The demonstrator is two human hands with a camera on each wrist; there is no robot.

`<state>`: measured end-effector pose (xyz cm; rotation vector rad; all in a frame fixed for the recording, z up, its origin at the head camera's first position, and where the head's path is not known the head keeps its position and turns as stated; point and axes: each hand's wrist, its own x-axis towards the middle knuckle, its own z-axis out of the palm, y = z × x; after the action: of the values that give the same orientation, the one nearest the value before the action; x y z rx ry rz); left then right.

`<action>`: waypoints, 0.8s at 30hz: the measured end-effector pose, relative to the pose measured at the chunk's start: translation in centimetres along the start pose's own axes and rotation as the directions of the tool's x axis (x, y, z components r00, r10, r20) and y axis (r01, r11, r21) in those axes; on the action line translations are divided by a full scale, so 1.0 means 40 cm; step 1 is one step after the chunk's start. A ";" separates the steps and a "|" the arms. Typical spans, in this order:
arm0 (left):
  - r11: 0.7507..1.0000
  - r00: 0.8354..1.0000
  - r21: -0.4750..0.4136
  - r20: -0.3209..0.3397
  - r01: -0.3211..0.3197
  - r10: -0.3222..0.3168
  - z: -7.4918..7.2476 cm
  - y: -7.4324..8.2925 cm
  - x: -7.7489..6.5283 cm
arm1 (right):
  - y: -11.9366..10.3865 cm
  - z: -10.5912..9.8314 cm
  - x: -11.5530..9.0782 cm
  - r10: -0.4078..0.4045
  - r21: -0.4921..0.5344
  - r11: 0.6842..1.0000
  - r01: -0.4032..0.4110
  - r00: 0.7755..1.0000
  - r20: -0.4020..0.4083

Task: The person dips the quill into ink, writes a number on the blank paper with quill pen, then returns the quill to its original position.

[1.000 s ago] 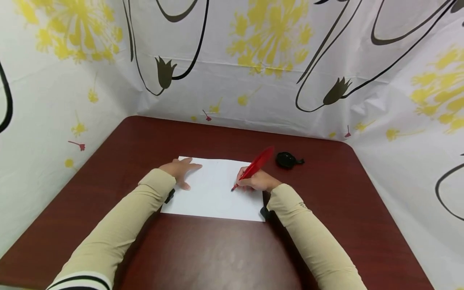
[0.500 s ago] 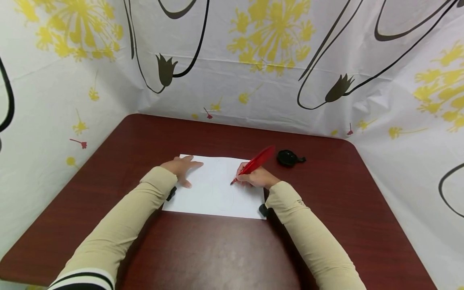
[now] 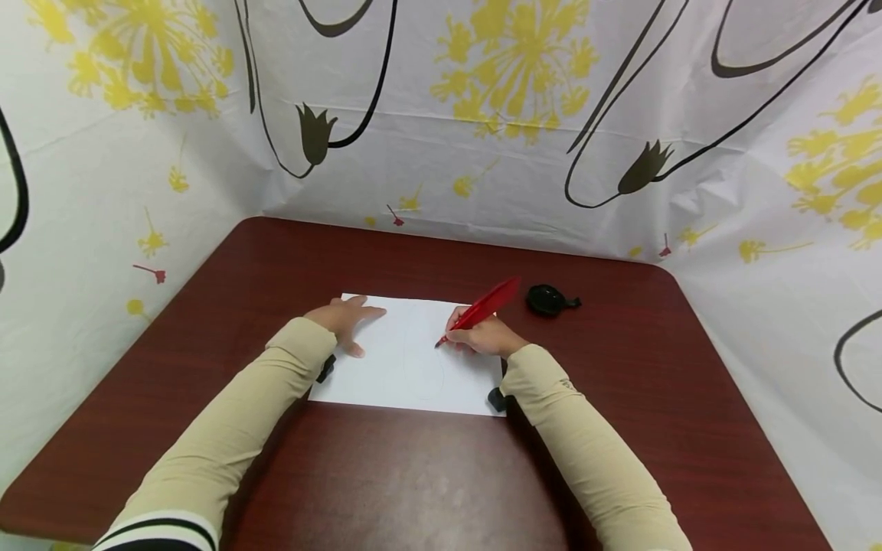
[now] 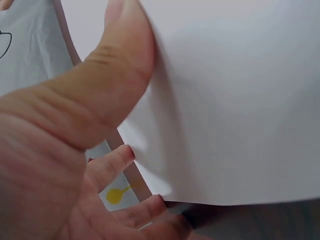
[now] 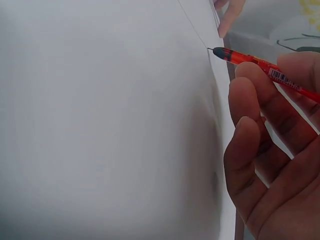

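Note:
A white sheet of paper (image 3: 393, 367) lies on the dark red table. My left hand (image 3: 344, 321) rests on its upper left corner with fingers and thumb spread. In the left wrist view, the thumb (image 4: 125, 55) lies along the sheet. My right hand (image 3: 488, 335) pinches a red pen with a feather-shaped top (image 3: 488, 302), tilted up to the right. The right wrist view shows the pen's fine tip (image 5: 210, 48) at the end of a thin drawn line (image 5: 192, 23). A faint curved line is visible on the paper in the head view.
A small black dish-like thing with a short handle (image 3: 547, 301) sits on the table (image 3: 413, 474), right of the paper and beyond my right hand. A white sheet printed with yellow flowers (image 3: 517, 69) hangs behind the table and at its sides.
The pen tip has moved a little away from me and slightly left across the paper. My left hand stays on the corner. The view has shifted slightly.

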<state>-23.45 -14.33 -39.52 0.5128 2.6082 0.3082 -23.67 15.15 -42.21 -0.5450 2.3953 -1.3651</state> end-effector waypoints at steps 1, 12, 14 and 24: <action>1.000 1.000 -0.004 -0.002 0.002 -0.003 0.001 -0.001 0.000 | 0.001 0.001 0.001 0.005 -0.003 1.000 -0.005 1.000 -0.004; 0.999 1.000 -0.029 0.000 0.021 -0.021 -0.001 0.005 -0.003 | -0.002 0.018 0.014 0.017 -0.008 1.000 -0.017 1.000 -0.022; 0.999 1.000 -0.026 -0.003 0.026 -0.026 -0.001 0.007 -0.004 | -0.005 0.022 0.015 0.019 -0.005 1.000 -0.019 1.000 -0.024; 0.999 0.999 0.002 -0.012 0.044 -0.043 0.004 0.004 0.002 | -0.023 0.043 0.020 0.021 0.008 1.000 -0.021 0.999 -0.026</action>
<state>-23.38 -14.13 -39.63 0.4557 2.6272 0.2949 -23.45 13.07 -42.33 -0.5023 2.4085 -1.3796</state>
